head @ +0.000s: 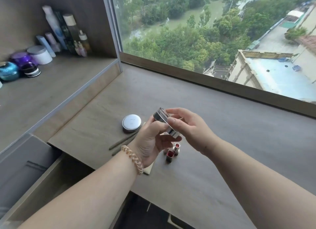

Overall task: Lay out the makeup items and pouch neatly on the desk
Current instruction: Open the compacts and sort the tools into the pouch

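Two hands meet over a grey-brown desk (222, 143) that runs under a wide window (205, 32). Between them they hold a round silver compact (165, 122), tilted on edge above the desk, its rim shiny and mirror-like, its flat face turned toward the right hand. The left hand (152, 143), with a pale coiled hair tie (133, 158) on its wrist, grips the compact from below, fingers curled around its lower edge. The right hand (186, 128) pinches the rim from the other side with thumb and fingertips. On the desk just beyond sits a white round compact (131, 122), lying flat and closed. Near it lie two thin pencils (123, 142). Below the hands stand two open lipsticks (172, 152) with red tips, close together.
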`<state>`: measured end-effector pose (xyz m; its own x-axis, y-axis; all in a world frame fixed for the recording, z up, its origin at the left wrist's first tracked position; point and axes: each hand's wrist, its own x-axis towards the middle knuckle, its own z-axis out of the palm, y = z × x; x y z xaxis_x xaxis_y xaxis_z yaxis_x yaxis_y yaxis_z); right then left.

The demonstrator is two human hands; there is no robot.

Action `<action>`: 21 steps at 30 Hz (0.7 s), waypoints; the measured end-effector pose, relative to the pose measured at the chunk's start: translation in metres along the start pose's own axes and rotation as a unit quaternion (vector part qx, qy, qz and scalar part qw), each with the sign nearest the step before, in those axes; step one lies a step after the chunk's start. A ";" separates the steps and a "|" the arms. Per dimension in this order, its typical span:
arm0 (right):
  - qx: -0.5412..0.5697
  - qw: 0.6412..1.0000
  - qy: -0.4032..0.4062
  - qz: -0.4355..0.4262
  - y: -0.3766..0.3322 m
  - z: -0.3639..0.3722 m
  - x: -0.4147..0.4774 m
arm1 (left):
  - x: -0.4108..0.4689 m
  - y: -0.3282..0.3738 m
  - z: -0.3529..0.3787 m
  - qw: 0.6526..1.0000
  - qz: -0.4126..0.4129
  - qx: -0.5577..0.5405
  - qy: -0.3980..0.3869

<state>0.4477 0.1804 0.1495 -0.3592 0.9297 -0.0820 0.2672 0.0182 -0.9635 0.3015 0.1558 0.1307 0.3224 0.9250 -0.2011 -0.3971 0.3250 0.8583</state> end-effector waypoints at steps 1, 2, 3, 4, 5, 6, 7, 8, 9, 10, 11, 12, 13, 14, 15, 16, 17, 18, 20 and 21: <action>0.006 1.000 0.004 -0.004 0.000 -0.007 -0.003 | 0.003 -0.003 0.007 1.000 -0.006 -0.006 -0.005; 0.008 1.000 0.006 -0.008 0.001 -0.015 -0.006 | 0.006 -0.007 0.015 1.000 -0.009 -0.010 -0.009; 0.007 1.000 0.008 -0.010 0.002 -0.020 -0.009 | 0.009 -0.009 0.020 1.000 -0.011 -0.015 -0.012; 0.005 1.000 0.010 -0.012 0.003 -0.027 -0.012 | 0.012 -0.011 0.028 1.000 -0.012 -0.016 -0.011; 0.004 1.000 0.011 -0.014 0.003 -0.035 -0.016 | 0.015 -0.014 0.036 1.000 -0.013 -0.014 -0.007; 0.003 1.000 0.012 -0.018 0.003 -0.042 -0.020 | 0.018 -0.017 0.043 1.000 -0.012 -0.009 0.000; -0.002 1.000 0.015 -0.023 0.004 -0.049 -0.023 | 0.020 -0.019 0.049 1.000 -0.013 -0.002 0.006; -0.009 0.999 0.023 -0.028 0.006 -0.054 -0.026 | 0.021 -0.022 0.053 1.000 -0.014 0.003 0.008; -0.019 0.999 0.035 -0.033 0.008 -0.059 -0.029 | 0.022 -0.024 0.058 1.000 -0.016 0.005 0.006; -0.028 0.998 0.048 -0.039 0.011 -0.064 -0.031 | 0.023 -0.026 0.063 1.000 -0.016 0.004 0.001; -0.038 0.996 0.061 -0.044 0.013 -0.066 -0.034 | 0.024 -0.028 0.068 1.000 -0.014 -0.001 -0.007; -0.049 0.995 0.075 -0.050 0.016 -0.069 -0.036 | 0.024 -0.029 0.072 1.000 -0.010 -0.008 -0.014; -0.059 0.993 0.089 -0.058 0.017 -0.070 -0.037 | 0.023 -0.030 0.076 1.000 -0.005 -0.017 -0.021; -0.063 0.991 0.101 -0.066 0.018 -0.072 -0.039 | 0.023 -0.031 0.080 0.999 -0.001 -0.024 -0.024; -0.065 0.989 0.107 -0.074 0.018 -0.073 -0.040 | 0.022 -0.031 0.083 0.999 0.000 -0.029 -0.025; -0.066 0.989 0.110 -0.077 0.018 -0.075 -0.041 | 0.020 -0.031 0.086 0.999 0.000 -0.031 -0.023; -0.067 0.989 0.110 -0.077 0.016 -0.075 -0.043 | 0.018 -0.031 0.088 0.999 0.000 -0.033 -0.021; -0.067 0.989 0.107 -0.077 0.015 -0.075 -0.045 | 0.016 -0.030 0.090 0.999 0.002 -0.034 -0.019; -0.061 0.990 0.098 -0.077 0.012 -0.074 -0.048 | 0.010 -0.028 0.092 0.999 0.010 -0.039 -0.016; -0.053 0.991 0.091 -0.079 0.009 -0.073 -0.049 | 0.007 -0.025 0.093 0.999 0.017 -0.041 -0.013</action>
<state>0.5327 0.1619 0.1639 -0.2386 0.9630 0.1255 0.3153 0.1991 -0.9279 0.3940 0.1352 0.1516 0.3290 0.9308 -0.1591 -0.4770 0.3092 0.8228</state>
